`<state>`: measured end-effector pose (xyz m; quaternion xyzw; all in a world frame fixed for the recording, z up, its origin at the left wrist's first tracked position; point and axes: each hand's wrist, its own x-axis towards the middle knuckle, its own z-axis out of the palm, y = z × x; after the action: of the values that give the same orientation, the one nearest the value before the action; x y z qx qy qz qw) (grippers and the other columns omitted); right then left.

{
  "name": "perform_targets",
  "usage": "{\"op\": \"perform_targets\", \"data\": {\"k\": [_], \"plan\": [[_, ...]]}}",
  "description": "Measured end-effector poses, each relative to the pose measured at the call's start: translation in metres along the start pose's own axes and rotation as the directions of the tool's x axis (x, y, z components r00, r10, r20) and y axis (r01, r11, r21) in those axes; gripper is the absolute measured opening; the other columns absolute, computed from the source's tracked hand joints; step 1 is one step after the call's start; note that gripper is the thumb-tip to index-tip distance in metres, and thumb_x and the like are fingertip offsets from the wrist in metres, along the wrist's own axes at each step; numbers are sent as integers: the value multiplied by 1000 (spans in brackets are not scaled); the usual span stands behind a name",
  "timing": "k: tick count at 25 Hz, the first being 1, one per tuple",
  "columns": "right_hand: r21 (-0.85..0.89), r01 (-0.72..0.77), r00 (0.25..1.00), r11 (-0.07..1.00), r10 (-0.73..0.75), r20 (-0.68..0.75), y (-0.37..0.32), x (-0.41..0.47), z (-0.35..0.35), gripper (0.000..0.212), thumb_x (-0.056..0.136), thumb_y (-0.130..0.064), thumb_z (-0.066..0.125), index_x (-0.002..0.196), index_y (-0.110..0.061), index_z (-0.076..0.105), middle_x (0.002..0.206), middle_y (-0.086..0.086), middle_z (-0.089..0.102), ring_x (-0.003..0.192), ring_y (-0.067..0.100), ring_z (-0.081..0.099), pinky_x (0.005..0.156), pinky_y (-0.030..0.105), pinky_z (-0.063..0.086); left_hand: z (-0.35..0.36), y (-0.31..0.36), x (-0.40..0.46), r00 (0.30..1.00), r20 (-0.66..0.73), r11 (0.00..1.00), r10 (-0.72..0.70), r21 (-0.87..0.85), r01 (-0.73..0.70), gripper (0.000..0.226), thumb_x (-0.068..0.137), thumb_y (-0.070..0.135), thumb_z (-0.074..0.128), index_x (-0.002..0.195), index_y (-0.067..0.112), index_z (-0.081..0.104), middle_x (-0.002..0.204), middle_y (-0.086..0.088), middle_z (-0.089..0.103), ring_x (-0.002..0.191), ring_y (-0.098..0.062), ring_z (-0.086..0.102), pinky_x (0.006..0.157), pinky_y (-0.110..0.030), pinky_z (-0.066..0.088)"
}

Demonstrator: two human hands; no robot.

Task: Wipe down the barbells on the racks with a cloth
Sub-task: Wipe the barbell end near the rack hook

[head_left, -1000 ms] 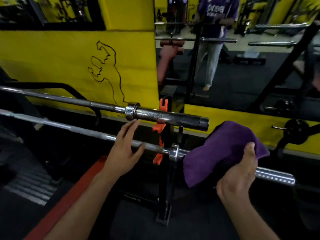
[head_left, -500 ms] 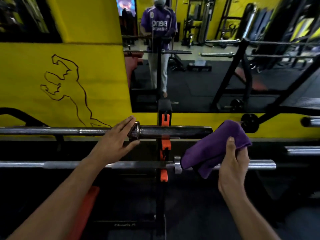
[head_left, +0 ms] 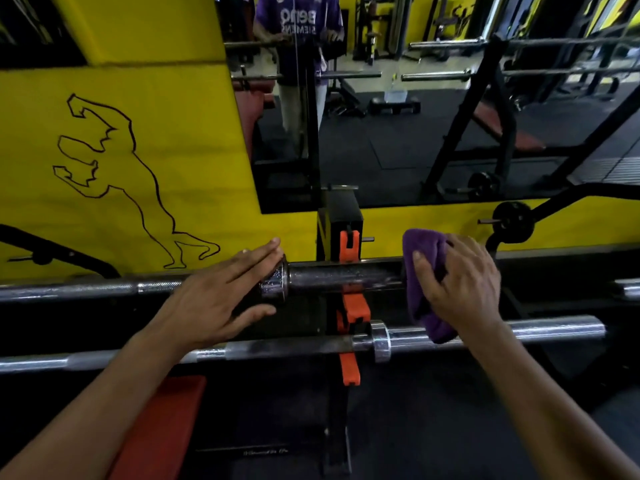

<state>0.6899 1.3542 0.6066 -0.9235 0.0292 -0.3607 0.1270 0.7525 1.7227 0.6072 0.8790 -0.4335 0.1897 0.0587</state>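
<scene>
We find the upper barbell [head_left: 346, 277] lying level across the rack upright [head_left: 341, 216], its sleeve running right from the collar [head_left: 277, 284]. We hold the purple cloth [head_left: 420, 271] over the outer end of that sleeve with our right hand [head_left: 460, 282], fingers curled over the fabric and pressing it around the steel. The cloth hides the sleeve tip, and its lower fold hangs down to touch the lower barbell [head_left: 485, 336].

Our left hand [head_left: 221, 292] lies on the upper barbell just left of the collar, fingers straight and together, thumb spread below the shaft; it clamps on nothing. The palm covers the shaft where it meets the collar.

The lower barbell runs parallel and nearer to us, resting on the orange hooks [head_left: 349, 308] of the upright. Both shafts are cut off at the left edge of the view. A red pad [head_left: 162, 427] sits below, partly hidden by our left forearm. Behind stand a yellow wall [head_left: 138, 150] with an outlined figure [head_left: 114, 174] and a mirror [head_left: 415, 133]; the reflected person is cropped at the top, and the far racks are dim and hard to resolve.

Against the frame half a second earlier, the cloth has moved from the lower barbell's sleeve up to the upper one, and the right hand now covers it from the front. The left hand has stayed at the collar.
</scene>
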Motion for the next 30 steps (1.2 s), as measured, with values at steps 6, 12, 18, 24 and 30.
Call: {"op": "perform_targets", "data": {"k": [6,12,18,24,30], "plan": [[-115,106,987,988,-90,137,-56,-9,17,40,98,-51,46,106,-17,66,107,3,68,105,26,61,100,47,39,5,2,2,996,-66,993,-67,-102,60,65,101,54,42,157,22,34,162,11,33,134,-15,53,73,-27,54],[-63,238,969,969,-233,83,-3,-32,10,47,97,-45,53,126,-9,62,129,11,65,124,34,56,108,50,37,5,4,3,991,-95,983,-99,-161,83,60,100,55,45,154,27,41,158,16,39,124,-11,61,73,-29,56],[-230,-168,699,959,281,658,-36,72,-11,51,97,-62,38,103,-17,62,102,11,64,99,33,61,77,38,36,2,4,4,991,-96,973,-97,-218,74,61,99,56,49,152,27,43,155,14,44,117,-16,67,67,-38,60],[-46,202,951,978,-185,249,-37,-24,-5,47,98,-49,48,125,-13,64,123,6,65,117,28,57,105,48,38,0,2,5,991,-70,979,-117,-179,103,61,99,60,42,151,28,45,155,19,42,121,-8,61,73,-10,39],[-57,-317,797,947,298,525,-7,47,-13,46,99,-60,42,72,-22,46,84,6,58,79,30,54,73,39,38,-1,3,5,992,-67,974,-105,-207,89,61,99,61,44,151,29,45,153,17,46,103,-17,72,61,-30,56]]}}
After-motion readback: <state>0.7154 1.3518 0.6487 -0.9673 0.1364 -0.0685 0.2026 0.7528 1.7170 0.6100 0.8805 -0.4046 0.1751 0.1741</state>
